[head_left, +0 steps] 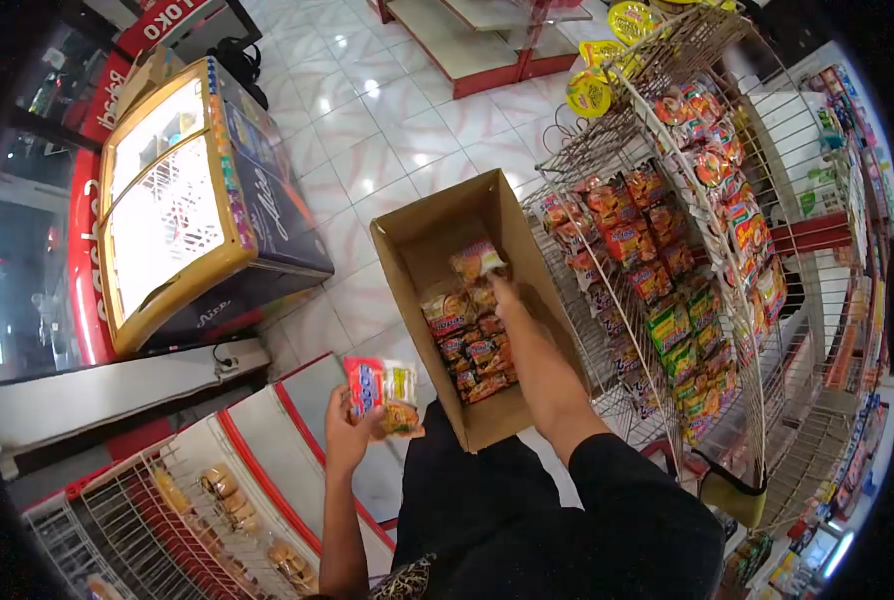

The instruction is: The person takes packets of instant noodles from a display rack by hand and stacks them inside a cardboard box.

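Note:
My left hand (pixel 349 425) is closed on a red, white and yellow instant noodle packet (pixel 399 385), held to the left of an open cardboard box (pixel 557 345). My right hand (pixel 501 286) reaches down into the box, its fingers at another noodle packet (pixel 473 261) near the far end; it appears to grip that packet's edge. Below this hand, several more noodle packets (pixel 482 355) lie in rows in the near left part of the box. The far part of the box shows bare brown cardboard.
To the right stands a wire rack (pixel 607 330) with hanging rows of noodle packets (pixel 627 240). A chest freezer (pixel 277 220) is on the left. Bread packs (pixel 229 500) sit in a wire basket at the lower left. Red-edged shelving (pixel 477 75) stands beyond the tiled floor (pixel 367 140).

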A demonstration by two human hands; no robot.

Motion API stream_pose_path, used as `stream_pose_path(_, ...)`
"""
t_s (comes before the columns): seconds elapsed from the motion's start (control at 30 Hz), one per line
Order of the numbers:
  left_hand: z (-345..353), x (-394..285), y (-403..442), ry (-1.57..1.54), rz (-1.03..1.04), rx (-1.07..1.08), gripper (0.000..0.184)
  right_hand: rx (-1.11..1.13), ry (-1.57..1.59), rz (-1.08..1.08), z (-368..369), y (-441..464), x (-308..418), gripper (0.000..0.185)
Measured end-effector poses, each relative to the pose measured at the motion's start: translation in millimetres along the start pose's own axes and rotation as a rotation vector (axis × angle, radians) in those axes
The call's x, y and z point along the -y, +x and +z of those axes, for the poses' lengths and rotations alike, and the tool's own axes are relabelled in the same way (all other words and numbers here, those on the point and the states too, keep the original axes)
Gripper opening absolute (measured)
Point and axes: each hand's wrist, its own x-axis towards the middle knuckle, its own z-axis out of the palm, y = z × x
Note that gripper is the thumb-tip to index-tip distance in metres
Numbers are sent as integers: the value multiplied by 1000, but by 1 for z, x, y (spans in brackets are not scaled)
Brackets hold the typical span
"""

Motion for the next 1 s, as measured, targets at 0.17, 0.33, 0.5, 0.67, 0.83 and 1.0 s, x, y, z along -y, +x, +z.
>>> stream_pose_path(0.17, 45, -31, 99, 515, 457, 184, 53, 49, -25, -14, -39, -77, -2, 61)
stream_pose_path(0.33, 135, -63, 224, 994, 382, 306, 46, 136, -172, -393, -84, -95, -78, 41)
stream_pose_path(0.5, 166, 56, 350, 1362, 224, 329, 56, 215, -262, -543, -118, -149, -122, 37)
stream_pose_path(0.67, 173, 173, 416, 1292, 125, 385, 43, 228, -261, -454, -138, -195, -122, 34)
stream_pose_path(0.83, 167, 227, 426, 1421, -106, 555, 47, 86, -288, -506, -157, -194, -118, 31)
stream_pose_path(1.0, 173, 222, 419, 1317, -161, 534, 41, 23, -184, -487, -179, -185, -107, 28)
